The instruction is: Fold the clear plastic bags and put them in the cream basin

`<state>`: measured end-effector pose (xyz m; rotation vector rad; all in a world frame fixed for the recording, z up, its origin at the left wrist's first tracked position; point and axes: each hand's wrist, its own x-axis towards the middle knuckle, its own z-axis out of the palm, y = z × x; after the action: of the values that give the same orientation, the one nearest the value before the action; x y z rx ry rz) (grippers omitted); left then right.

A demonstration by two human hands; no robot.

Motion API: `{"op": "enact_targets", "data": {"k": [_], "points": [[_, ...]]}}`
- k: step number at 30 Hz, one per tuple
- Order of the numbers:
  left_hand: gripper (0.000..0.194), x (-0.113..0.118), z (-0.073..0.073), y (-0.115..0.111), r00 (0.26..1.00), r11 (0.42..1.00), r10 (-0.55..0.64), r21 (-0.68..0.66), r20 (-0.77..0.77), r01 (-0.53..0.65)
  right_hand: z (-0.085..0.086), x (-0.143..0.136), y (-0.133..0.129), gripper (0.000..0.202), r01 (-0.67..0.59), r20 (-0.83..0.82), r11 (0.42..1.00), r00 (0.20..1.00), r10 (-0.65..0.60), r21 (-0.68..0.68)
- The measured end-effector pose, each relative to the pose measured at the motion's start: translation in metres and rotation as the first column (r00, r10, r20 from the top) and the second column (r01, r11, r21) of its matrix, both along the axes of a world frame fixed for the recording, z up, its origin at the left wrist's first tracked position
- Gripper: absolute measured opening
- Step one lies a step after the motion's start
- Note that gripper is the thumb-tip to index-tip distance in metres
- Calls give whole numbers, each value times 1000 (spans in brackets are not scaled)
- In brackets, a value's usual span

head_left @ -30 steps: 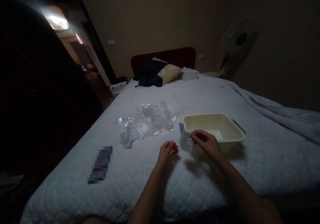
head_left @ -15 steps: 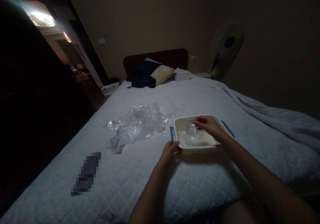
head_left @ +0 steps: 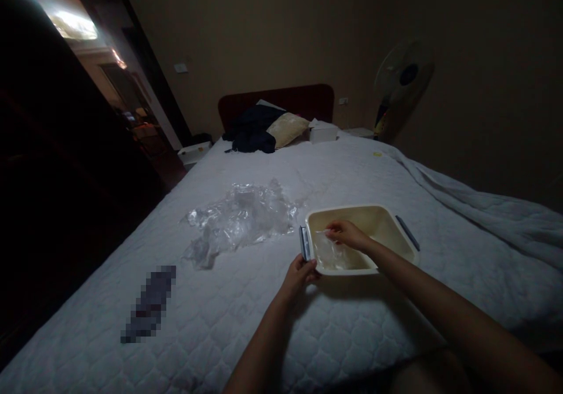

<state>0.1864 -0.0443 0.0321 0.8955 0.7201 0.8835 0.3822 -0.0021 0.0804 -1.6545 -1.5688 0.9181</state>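
A cream plastic box (head_left: 343,272) with grey side clips stands open on the white quilted bed. My left hand (head_left: 300,272) grips its near left corner, just below the left clip. Inside the box, my right hand (head_left: 345,234) pinches a clear plastic bag (head_left: 328,252) by its upper edge, close to the left wall. The lower part of that bag rests low in the box. To the left of the box, a spread of crumpled clear plastic bags (head_left: 246,215) lies on the bed.
A pixelated dark item (head_left: 152,303) lies at the bed's near left. By the headboard (head_left: 299,98) are dark cloth (head_left: 253,133), a beige pillow (head_left: 288,129) and a white box (head_left: 323,133). A fan (head_left: 407,74) stands behind at the right, near a rumpled sheet (head_left: 484,206).
My right hand has moved left and lower into the box with the clear bag. The box's near edge sits slightly lower in view, with my left hand still on its corner.
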Motion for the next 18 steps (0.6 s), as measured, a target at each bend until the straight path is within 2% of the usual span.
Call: {"op": "enact_targets", "data": {"k": [6,9,11,18], "points": [[40,-1,-6,1,1000,1000,-12,7,2,12,-2,-4,-2,15,38,198,995,979,-56,90],[38,-1,-6,-1,1000,1000,-20,13,-5,20,3,-7,-6,15,1,398,983,914,-74,181],[38,-1,-5,-1,1000,1000,-27,12,-7,27,7,-9,-7,14,-20,464,976,882,-85,216],[38,2,-3,2,1000,1000,-10,-18,15,10,16,-9,0,2,29,290,987,954,-74,156]]}}
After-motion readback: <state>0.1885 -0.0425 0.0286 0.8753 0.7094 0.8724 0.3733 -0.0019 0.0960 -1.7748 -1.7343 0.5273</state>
